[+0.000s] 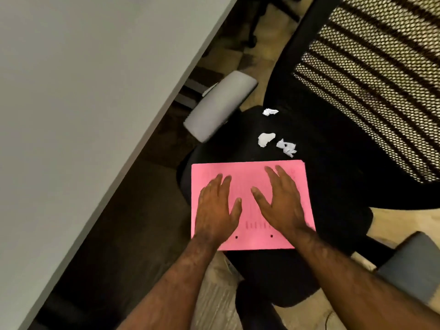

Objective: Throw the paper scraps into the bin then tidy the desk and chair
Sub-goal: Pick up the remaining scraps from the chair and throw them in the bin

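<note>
1. The left hand [217,206] lies flat, fingers together and stretched, palm down on the left half of a pink sheet [248,184]. It grips nothing.
2. The right hand [279,203] also lies flat on the right half of the sheet, with fingers spread wide and thumb angled inward. It too holds nothing; both hands seem only to press or steady the paper.
3. The sheet rests on the black seat [333,167] of an office chair, its long axis running left to right across the seat's front. Two punched holes show near the edge closest to the person.
4. The scraps lie just beyond the sheet's far edge, apart from it: a flat white scrap [266,138], a crumpled scrap [287,147] just beside it to the right, and a third scrap [269,111] further back toward the backrest [371,79].
5. The deciding relation: all three scraps sit straight ahead of the right hand's fingertips, so the right hand looks nearer and better placed to reach forward for them. The left hand would have to cross over.
6. A grey armrest [219,106] stands left of the scraps, and the grey tabletop [83,91] fills the left side, bare where visible. No bin is in view.
</note>
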A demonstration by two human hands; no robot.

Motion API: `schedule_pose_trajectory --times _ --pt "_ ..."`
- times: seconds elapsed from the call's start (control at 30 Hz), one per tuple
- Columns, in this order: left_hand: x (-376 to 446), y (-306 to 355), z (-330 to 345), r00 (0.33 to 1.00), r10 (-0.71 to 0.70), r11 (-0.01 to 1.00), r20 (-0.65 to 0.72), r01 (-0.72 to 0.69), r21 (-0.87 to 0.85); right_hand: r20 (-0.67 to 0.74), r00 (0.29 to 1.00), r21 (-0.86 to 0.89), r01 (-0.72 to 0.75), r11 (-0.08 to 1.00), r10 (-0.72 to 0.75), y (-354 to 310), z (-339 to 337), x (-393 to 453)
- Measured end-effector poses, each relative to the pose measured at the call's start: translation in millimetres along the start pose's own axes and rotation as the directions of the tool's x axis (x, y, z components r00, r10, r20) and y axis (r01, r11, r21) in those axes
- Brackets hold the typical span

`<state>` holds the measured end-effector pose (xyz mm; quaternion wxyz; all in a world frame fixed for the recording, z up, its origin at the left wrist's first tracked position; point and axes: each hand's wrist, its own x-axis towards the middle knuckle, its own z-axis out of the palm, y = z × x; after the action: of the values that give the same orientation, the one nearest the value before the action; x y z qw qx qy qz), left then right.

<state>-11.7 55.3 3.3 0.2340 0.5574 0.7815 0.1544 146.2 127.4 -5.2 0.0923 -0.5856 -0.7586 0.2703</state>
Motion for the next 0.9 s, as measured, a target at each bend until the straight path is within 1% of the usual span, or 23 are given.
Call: schedule_pose_trajectory --times 0.13,0.2,0.27,0.33,0.4,0.43,0.5,0.57,0.7,0.8,0.9 --pt "83 15 23 0.99 0.135 0.99 0.028 -0.136 0.045 -0.067 0.996 -0.069 -0.061 0.996 0.056 46 -5 59" --pt "124 21 38 0.978 0.198 0.976 0.059 -0.203 0.084 -0.071 0.991 -0.099 -0.118 0.988 0.111 65 -5 85" --pt "160 29 55 0.964 0.244 0.958 0.101 -0.256 0.131 -0.064 0.992 -0.116 -0.117 0.986 0.111 81 -1 106" --pt "192 35 71 0.949 0.285 0.935 0.133 -0.306 0.178 -0.081 0.995 -0.157 -0.076 0.985 0.064 92 6 124" --pt "219 38 86 0.936 0.323 0.912 0.142 -0.348 0.215 -0.109 0.994 -0.262 -0.043 0.964 0.015 99 14 142" --pt "232 39 92 0.929 0.345 0.901 0.133 -0.368 0.229 -0.116 0.993 -0.317 -0.029 0.948 -0.009 101 17 150" --pt "257 42 98 0.908 0.414 0.875 0.059 -0.415 0.249 -0.123 0.991 -0.377 0.004 0.926 -0.055 105 23 163" --pt "276 44 103 0.876 0.481 0.846 -0.014 -0.46 0.27 -0.144 0.982 -0.373 0.059 0.926 -0.121 109 28 173" --pt "298 48 112 0.815 0.577 0.79 -0.047 -0.543 0.285 -0.191 0.96 -0.35 0.126 0.928 -0.203 120 30 188" --pt "305 50 115 0.769 0.639 0.728 -0.002 -0.604 0.323 -0.247 0.933 -0.362 0.163 0.918 -0.263 127 32 195" --pt "309 57 116 0.767 0.641 0.698 0.025 -0.596 0.398 -0.291 0.906 -0.386 0.182 0.904 -0.307 130 36 202"
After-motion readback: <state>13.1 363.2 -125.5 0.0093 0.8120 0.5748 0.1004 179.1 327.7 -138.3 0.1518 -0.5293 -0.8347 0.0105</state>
